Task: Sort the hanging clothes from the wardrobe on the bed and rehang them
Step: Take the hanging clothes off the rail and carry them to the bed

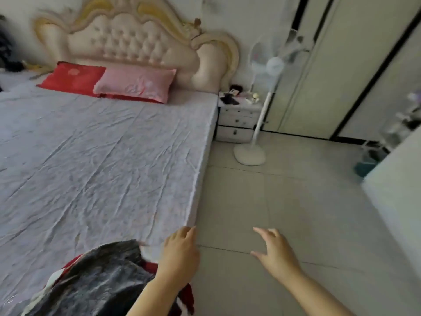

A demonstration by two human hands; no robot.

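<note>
A heap of dark grey, red and white clothes (100, 281) lies on the near corner of the bed (102, 160), which has a wrinkled pale lilac sheet. My left hand (180, 254) hovers at the bed's near right corner, just right of the heap, fingers relaxed and holding nothing. Over the tiled floor my right hand (276, 252) is spread, empty too. The wardrobe (341, 71), with pale doors and black trim, stands at the back right, doors closed as far as I can see.
A red pillow (73, 78) and a pink pillow (136, 84) lie by the tufted headboard (136, 42). A white nightstand (239, 119) and a white standing fan (262, 106) stand between bed and wardrobe. A white cabinet (398, 190) edges the right.
</note>
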